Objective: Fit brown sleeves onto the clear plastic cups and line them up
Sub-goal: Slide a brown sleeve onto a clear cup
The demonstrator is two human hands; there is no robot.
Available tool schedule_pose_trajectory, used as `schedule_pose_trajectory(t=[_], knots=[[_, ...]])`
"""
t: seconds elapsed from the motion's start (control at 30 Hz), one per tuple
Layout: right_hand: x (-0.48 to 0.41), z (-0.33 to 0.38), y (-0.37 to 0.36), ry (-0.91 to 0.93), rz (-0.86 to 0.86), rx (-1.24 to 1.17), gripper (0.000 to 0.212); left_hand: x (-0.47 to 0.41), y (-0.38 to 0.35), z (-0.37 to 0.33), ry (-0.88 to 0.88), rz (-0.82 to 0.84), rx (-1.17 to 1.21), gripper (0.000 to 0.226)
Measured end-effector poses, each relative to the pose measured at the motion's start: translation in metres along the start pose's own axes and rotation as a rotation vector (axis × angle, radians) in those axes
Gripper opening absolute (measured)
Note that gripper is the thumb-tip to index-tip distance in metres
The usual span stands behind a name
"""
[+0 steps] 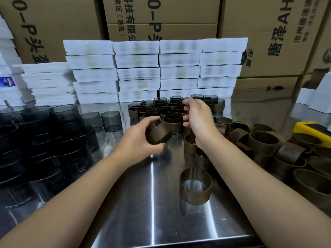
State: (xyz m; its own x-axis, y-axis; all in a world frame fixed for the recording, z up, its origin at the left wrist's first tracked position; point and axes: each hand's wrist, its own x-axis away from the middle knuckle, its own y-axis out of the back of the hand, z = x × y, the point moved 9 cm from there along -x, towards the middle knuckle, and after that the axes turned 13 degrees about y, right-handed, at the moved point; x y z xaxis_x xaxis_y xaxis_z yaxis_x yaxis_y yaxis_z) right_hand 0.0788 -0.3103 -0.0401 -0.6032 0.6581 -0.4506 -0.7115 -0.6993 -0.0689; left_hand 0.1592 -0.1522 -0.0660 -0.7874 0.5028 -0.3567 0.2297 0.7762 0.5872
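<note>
My left hand [138,138] grips a cup with a brown sleeve [158,134] on it, tilted, just above the steel table [136,203]. My right hand [197,115] hovers to its right with fingers loosely curled and nothing in it. Behind both hands stands a cluster of sleeved cups [172,109]. Bare smoky clear cups [46,133] crowd the left side. Loose brown sleeves [265,142] lie heaped at the right, and one sleeve [196,185] stands alone in front.
Stacks of white flat packs [155,70] line the back of the table, with large cardboard boxes [161,17] behind them. A yellow device [311,130] sits at the far right edge. The table's front edge [170,242] is close to me.
</note>
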Motion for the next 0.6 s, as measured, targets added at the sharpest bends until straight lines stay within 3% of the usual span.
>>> schedule_pose_trajectory(t=[0.33,0.6], knots=[[0.001,0.001,0.001,0.025,-0.019,0.021,0.020,0.015,-0.023,-0.025,-0.228,0.144,-0.261,0.071],[0.003,0.004,-0.006,0.108,0.047,0.108,0.022,0.011,-0.028,-0.017,-0.138,0.165,-0.198,0.071]])
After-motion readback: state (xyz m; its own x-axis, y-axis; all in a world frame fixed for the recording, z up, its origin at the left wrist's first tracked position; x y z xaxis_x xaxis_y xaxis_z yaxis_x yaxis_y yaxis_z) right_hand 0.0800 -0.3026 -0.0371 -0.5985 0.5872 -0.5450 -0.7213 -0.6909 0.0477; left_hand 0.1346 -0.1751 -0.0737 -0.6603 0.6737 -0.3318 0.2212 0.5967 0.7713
